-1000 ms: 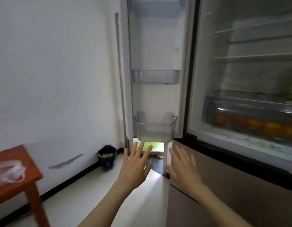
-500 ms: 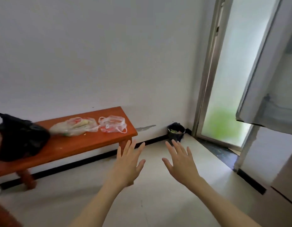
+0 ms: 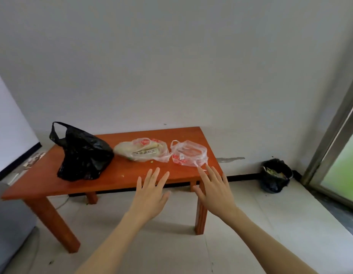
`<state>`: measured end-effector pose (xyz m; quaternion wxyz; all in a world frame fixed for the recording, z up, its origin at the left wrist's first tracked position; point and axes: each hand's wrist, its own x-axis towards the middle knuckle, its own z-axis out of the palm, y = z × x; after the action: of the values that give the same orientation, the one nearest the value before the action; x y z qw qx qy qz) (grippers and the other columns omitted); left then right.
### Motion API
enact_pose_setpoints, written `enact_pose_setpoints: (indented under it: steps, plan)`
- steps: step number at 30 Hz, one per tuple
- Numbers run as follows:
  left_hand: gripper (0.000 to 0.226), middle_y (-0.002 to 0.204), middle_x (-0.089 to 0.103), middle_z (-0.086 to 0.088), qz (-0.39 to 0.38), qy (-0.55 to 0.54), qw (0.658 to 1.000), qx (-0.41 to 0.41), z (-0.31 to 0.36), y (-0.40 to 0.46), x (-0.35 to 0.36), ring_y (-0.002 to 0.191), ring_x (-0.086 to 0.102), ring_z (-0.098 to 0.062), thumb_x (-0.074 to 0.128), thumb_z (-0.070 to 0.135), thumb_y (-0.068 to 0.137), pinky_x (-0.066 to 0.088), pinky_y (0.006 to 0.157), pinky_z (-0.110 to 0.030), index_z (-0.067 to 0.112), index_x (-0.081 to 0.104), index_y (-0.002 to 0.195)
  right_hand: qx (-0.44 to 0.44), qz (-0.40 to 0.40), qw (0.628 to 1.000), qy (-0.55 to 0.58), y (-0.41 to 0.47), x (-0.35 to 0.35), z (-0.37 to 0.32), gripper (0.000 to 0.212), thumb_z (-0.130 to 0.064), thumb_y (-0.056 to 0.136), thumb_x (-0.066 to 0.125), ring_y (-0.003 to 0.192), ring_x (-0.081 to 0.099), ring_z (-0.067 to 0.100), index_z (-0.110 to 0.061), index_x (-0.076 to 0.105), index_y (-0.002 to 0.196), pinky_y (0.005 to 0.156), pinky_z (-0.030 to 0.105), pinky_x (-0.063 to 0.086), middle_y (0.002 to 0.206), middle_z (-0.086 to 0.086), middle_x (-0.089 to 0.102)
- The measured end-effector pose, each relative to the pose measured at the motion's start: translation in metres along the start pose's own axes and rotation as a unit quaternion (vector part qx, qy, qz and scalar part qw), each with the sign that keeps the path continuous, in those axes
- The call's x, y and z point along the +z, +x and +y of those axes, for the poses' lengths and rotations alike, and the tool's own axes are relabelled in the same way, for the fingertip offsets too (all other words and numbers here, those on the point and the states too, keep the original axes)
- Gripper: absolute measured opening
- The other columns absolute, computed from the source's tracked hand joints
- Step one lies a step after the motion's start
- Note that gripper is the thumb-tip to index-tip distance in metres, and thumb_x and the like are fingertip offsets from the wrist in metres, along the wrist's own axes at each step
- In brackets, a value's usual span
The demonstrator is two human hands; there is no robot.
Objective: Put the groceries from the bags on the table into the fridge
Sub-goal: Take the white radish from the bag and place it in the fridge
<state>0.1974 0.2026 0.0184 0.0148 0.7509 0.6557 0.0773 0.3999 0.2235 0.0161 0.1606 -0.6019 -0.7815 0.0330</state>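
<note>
My left hand point(image 3: 150, 196) and right hand point(image 3: 216, 191) hover spread and empty at the near right edge of the wooden counter point(image 3: 120, 177), where a black bag point(image 3: 82, 155) and two clear bags point(image 3: 144, 152) point(image 3: 189, 153) lie along its back edge.

Both bare forearms reach forward; the left hand point(image 3: 151, 194) and right hand point(image 3: 216, 191) hold nothing, fingers straight and spread.

No print can be read: the two clear plastic bags point(image 3: 144, 152) point(image 3: 188, 153) on the orange-brown wooden tabletop point(image 3: 116, 175) carry red marks and dark lettering, too blurred to make out.
</note>
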Motion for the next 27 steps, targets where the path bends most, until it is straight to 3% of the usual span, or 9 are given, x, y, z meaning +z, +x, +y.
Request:
enact_pose_setpoints:
  steps: [6,16,19,22,27]
  plan:
    - [0.059,0.158,-0.001,-0.002,0.02,0.0,0.999,-0.033,-0.045,0.071,0.001,0.144,-0.005,-0.022,0.031,0.045,0.096,0.003,0.115,-0.047,0.027,0.009,0.148,-0.032,-0.028,0.999,0.004,0.092,0.024,-0.004,0.063,-0.051,0.095,0.033,0.146,0.004,0.023,-0.026,0.008,0.148,0.117,0.045,0.003,0.158,0.004,0.01]
    - [0.057,0.157,0.003,-0.005,-0.023,-0.011,0.998,-0.059,-0.129,0.179,0.041,0.145,-0.002,-0.024,0.028,0.044,0.097,0.006,0.115,-0.048,0.023,0.01,0.148,-0.058,-0.071,0.995,0.045,0.222,0.099,-0.024,0.058,-0.043,0.097,0.035,0.146,0.006,0.021,-0.022,0.017,0.147,0.118,0.041,0.012,0.158,0.003,0.011]
    - [0.057,0.156,0.01,-0.006,-0.029,-0.017,0.999,-0.032,-0.164,0.221,0.053,0.144,0.002,-0.025,0.021,0.047,0.095,0.008,0.115,-0.048,0.024,0.013,0.147,-0.052,-0.076,0.994,0.057,0.268,0.126,-0.033,0.055,-0.039,0.097,0.035,0.144,0.013,0.021,-0.021,0.02,0.146,0.117,0.039,0.017,0.155,0.005,0.02]
    - [0.048,0.15,0.029,-0.002,-0.037,-0.047,0.998,0.015,-0.195,0.26,0.06,0.141,0.017,-0.021,0.035,0.032,0.098,0.014,0.114,-0.043,0.025,0.024,0.144,-0.032,-0.077,0.994,0.072,0.313,0.146,-0.044,0.053,-0.036,0.098,0.036,0.14,0.025,0.023,-0.021,0.022,0.146,0.114,0.037,0.025,0.15,0.005,0.031]
    - [0.04,0.141,0.042,0.001,-0.052,-0.087,0.994,0.051,-0.23,0.322,0.081,0.134,0.031,-0.016,0.036,0.027,0.098,0.025,0.112,-0.037,0.023,0.037,0.138,-0.009,-0.076,0.993,0.093,0.373,0.177,-0.061,0.036,-0.022,0.098,0.04,0.119,0.047,0.023,-0.011,0.048,0.132,0.097,0.033,0.041,0.131,0.008,0.052]
